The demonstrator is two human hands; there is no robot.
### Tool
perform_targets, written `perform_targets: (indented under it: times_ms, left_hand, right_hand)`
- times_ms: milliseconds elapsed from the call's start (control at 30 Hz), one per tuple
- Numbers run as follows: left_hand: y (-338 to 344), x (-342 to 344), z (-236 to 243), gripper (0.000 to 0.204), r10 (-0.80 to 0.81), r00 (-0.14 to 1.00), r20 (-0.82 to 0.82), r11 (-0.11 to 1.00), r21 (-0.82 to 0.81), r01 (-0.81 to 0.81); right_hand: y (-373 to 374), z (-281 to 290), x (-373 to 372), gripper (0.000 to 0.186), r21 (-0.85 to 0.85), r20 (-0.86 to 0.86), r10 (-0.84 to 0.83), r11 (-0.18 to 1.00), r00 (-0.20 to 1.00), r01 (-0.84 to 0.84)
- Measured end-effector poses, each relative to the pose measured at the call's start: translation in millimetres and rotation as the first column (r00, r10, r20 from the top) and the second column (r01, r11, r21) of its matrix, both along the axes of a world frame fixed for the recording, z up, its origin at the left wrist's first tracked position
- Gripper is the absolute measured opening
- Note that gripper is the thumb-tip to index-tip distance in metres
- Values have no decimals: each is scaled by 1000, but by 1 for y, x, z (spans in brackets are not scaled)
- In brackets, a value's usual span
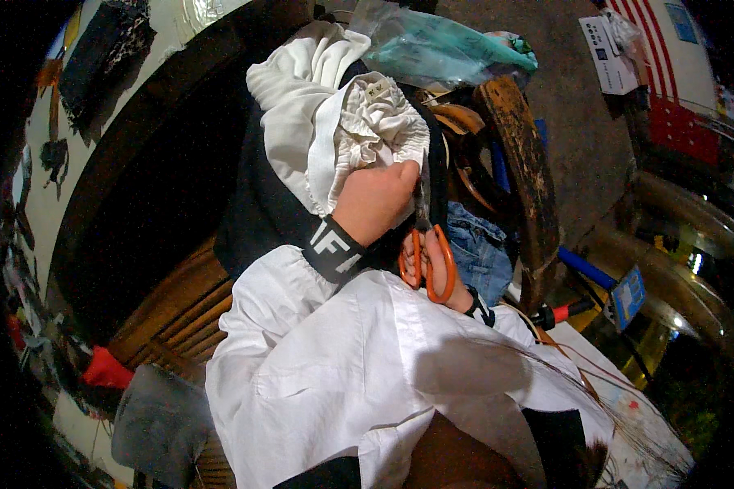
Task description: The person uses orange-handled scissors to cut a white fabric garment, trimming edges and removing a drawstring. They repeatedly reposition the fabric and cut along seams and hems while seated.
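A white garment (298,98) with a gathered, bunched opening and a band lies on dark cloth (253,187) over my lap. My left hand (375,196) is closed on the garment's gathered fabric, fingertips pinching near its right edge. Just below and to the right, my right hand (428,269) grips orange-handled scissors (439,287), whose metal blades point up alongside my left hand, into the fabric's edge. The blade tips are partly hidden by my fingers and the cloth, so I cannot tell whether they are cutting.
Blue denim (481,253) and a worn wooden bar (518,147) sit to my right. A clear bag with teal contents (432,53) lies beyond the garment. Wooden slats (167,318) and a grey cushion (155,424) are at left; several cables (579,367) run at lower right.
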State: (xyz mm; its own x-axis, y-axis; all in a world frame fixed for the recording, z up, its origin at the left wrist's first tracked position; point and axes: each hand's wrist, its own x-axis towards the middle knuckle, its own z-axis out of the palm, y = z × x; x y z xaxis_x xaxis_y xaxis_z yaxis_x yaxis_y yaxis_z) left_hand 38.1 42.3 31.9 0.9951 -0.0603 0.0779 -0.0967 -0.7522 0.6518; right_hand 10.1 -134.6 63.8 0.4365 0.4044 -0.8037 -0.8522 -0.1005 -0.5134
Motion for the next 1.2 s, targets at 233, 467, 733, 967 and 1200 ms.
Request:
perform_targets:
  times_ms: [233, 467, 733, 967, 1200]
  left_hand:
    - [1, -9, 4, 13, 31, 999, 42, 997, -68, -28]
    - [-1, -8, 0, 12, 4, 999, 32, 995, -102, -1]
    - [12, -12, 12, 11, -123, 987, 105, 963, -226, 144]
    - [15, -15, 12, 12, -154, 983, 99, 961, -217, 172]
    - [18, -26, 13, 12, -124, 990, 61, 946, -295, 136]
  right_hand:
    - [10, 5, 6, 49, 217, -135, -78, 970, 988, 107]
    - [9, 8, 2, 57, 107, -80, -55, 992, 995, 63]
    - [28, -5, 14, 55, 43, 101, 2, 999, 995, -7]
    - [44, 9, 19, 55, -50, 70, -117, 991, 991, 121]
    - [31, -1, 30, 50, -157, 62, -137, 977, 989, 146]
